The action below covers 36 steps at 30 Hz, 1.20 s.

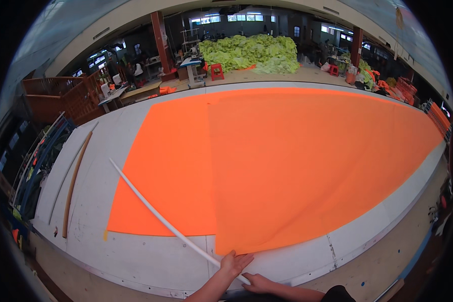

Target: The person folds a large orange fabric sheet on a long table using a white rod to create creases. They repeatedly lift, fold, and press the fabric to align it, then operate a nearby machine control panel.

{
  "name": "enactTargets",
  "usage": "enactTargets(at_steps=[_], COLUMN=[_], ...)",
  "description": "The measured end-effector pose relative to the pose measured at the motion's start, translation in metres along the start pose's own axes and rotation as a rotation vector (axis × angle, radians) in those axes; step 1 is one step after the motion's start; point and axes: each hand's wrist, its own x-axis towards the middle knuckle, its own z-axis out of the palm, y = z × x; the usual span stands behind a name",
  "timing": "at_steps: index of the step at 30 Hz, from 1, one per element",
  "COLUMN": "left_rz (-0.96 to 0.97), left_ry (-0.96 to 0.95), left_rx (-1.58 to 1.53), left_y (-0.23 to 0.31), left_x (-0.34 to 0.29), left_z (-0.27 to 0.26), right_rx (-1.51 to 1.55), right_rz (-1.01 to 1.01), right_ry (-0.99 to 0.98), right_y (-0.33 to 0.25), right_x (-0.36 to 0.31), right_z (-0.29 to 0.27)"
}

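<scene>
At the table [118, 256], the left hand [235, 262] is spread; the right hand [259, 283] grips a white pole [186, 240].

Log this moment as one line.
left hand: open, at near edge of orange fabric | right hand: at near end of white pole | pole: slanting over fabric and grey table

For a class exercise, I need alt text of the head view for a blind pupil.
Bright orange fabric, crossed on its left by a long white pole, spreads in overlapping layers across a large pale worktable. The person's open left hand is at the fabric's near edge; the right hand is at the pole's near end. Yellow-green fabric is heaped behind.
</scene>
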Motion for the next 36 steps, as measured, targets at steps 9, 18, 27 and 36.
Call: enactTargets(at_steps=[9, 18, 27, 36], left_rz=[1.340, 1.230, 1.118, 1.166], left_ry=[0.018, 0.069, 0.027, 0.266], left_rx=[0.934, 2.350, 2.399, 2.450], left_y=[0.057, -0.011, -0.005, 0.024], left_x=[-0.128, -0.002, 0.000, 0.019], left_z=[0.062, -0.028, -0.057, -0.047], right_rx=[0.092, -0.109, -0.200, -0.027], right_rz=[0.123, 0.467, 0.556, 0.609], right_ry=[0.273, 0.763, 0.752, 0.497], right_y=[-0.024, 0.065, 0.130, 0.072], right_x=[-0.030, -0.091, -0.082, 0.042], right_z=[-0.065, -0.142, -0.177, -0.275])
